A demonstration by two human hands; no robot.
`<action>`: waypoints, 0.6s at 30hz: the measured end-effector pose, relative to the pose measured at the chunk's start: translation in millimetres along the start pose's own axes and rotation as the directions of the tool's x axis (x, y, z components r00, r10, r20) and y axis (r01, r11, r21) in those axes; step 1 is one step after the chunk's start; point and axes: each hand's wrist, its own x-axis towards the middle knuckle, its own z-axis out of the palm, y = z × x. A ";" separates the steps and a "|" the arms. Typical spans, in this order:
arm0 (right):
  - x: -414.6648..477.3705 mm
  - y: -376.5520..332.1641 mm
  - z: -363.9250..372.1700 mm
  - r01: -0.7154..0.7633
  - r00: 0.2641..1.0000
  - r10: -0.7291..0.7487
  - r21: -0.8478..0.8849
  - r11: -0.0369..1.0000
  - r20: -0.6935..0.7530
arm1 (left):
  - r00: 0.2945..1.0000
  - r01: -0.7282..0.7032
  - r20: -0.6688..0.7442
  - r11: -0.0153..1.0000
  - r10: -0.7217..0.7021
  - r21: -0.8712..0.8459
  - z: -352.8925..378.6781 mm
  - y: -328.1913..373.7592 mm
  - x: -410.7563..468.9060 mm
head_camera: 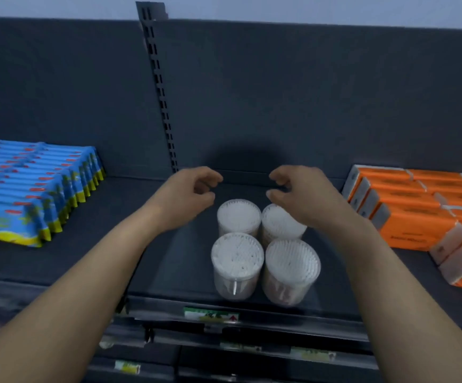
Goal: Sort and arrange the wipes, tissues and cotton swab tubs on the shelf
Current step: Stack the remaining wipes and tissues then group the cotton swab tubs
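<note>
Several clear cotton swab tubs [237,258] stand upright in a tight square block near the front of the dark shelf [169,258]. My left hand [189,196] hovers just left of and behind the back tubs, fingers curled apart and holding nothing. My right hand [297,193] hangs over the back right tub [281,222], also empty with fingers spread. A row of blue wipe packs [36,189] leans at the left. Orange tissue packs [417,208] are stacked at the right.
A slotted metal upright [160,87] runs down the dark back panel. Price labels [210,315] sit on the shelf's front rail, with lower shelf rails below. Bare shelf lies between the tubs and the wipes.
</note>
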 end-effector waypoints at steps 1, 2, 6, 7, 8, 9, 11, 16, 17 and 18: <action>-0.2 -8.2 -0.1 0.021 1.000 -0.020 0.014 1.000 -0.017 | 0.999 -0.008 -0.052 1.000 0.009 0.012 -5.7 -2.2 -7.3; -0.8 -17.5 0.3 0.041 0.999 -0.040 0.024 0.999 -0.024 | 0.995 -0.017 -0.095 1.000 0.019 0.021 -12.0 -4.8 -15.3; -4.2 -58.3 7.1 0.127 0.992 -0.127 -0.037 0.991 0.003 | 0.971 -0.051 -0.224 0.989 0.081 0.136 -42.9 -19.5 -49.5; -5.0 -70.1 10.5 0.149 0.989 -0.148 -0.074 0.986 0.021 | 0.965 -0.056 -0.245 0.984 0.097 0.171 -52.0 -23.5 -59.0; -5.6 -83.0 14.6 0.171 0.985 -0.167 -0.108 0.979 0.042 | 0.960 -0.053 -0.259 0.977 0.107 0.205 -61.8 -29.2 -69.1; -6.1 -96.9 19.4 0.190 0.981 -0.183 -0.136 0.972 0.064 | 0.958 -0.050 -0.262 0.968 0.116 0.245 -72.0 -35.6 -79.9; -6.7 -128.8 30.6 0.230 0.971 -0.215 -0.171 0.958 0.103 | 0.961 -0.031 -0.248 0.942 0.120 0.335 -94.6 -52.5 -102.5; -7.5 -234.3 70.0 0.349 0.933 -0.326 -0.160 0.924 0.150 | 0.950 0.111 -0.312 0.903 0.027 0.415 -170.8 -103.1 -172.6; -7.1 -258.7 79.4 0.374 0.924 -0.353 -0.155 0.914 0.149 | 0.938 0.152 -0.346 0.899 -0.001 0.410 -188.0 -113.3 -188.2; -6.5 -282.4 88.7 0.400 0.914 -0.380 -0.149 0.904 0.143 | 0.927 0.180 -0.375 0.897 -0.017 0.405 -204.3 -123.6 -203.5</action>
